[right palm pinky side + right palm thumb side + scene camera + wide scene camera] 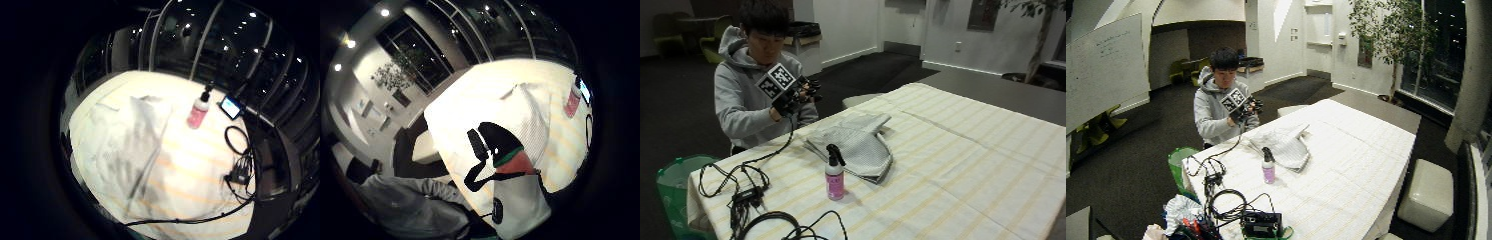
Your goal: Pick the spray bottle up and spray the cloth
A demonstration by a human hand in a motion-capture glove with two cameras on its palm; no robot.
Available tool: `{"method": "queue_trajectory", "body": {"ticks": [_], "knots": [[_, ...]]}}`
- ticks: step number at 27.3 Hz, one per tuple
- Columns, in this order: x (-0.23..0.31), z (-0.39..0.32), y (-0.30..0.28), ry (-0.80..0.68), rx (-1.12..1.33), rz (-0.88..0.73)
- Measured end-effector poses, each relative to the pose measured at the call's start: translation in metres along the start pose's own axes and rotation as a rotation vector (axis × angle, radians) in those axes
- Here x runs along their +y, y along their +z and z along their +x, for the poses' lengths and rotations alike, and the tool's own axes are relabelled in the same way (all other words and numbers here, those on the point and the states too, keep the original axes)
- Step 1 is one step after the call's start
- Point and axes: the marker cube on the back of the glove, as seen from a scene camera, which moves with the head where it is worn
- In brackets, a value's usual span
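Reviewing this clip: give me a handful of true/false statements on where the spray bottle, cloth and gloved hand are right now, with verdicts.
1. The pink plastic spray bottle with black nozzle stands upright on the striped tablecloth. True.
2. The black-gloved right hand holds the bottle. False: it is raised near the person's chest, away from the bottle.
3. The folded white cloth lies beside the bottle. True.
4. The bottle rests on top of the cloth. False: it stands on the tablecloth, apart from the cloth.

The table (986, 150) is being viewed from across its end by the outside camera, fairly near; more of the room is being taken in by the wide one, set further back. Both palm cameras are being aimed down from above – cloth (125, 145) and spray bottle (198, 112) shared by all four.
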Motion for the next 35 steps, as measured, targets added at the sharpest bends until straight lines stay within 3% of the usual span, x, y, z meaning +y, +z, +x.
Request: {"method": "queue_trajectory", "body": {"ticks": [7,15,35], "knots": [[0.013,0.051,0.005,0.137,-0.079,0.077],[-0.004,0.098,0.031,0.250,-0.080,0.031],[-0.045,0.168,0.103,0.633,-0.423,0.074]]}}
